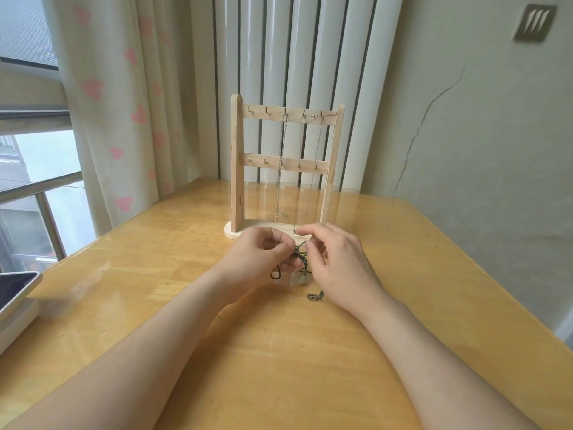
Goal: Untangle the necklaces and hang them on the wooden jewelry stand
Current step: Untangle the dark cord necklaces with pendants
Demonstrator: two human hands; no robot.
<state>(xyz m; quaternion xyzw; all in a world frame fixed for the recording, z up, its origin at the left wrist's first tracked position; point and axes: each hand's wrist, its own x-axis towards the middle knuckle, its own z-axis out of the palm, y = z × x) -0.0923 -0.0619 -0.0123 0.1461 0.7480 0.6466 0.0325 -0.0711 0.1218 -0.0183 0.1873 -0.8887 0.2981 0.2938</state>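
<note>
Chains (281,169) hang on the wooden stand (237,169) behind.
Left hand (257,259) and right hand (341,265) fingers (286,248) pinch the tangled green cord (300,259).

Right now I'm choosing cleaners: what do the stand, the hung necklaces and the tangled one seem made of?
Stand: pale matte wood, faint grain visible. Hung necklaces: thin linked chains, probably silvery metal. Tangled necklace: dark green cord, matte, likely woven fibre.
</note>
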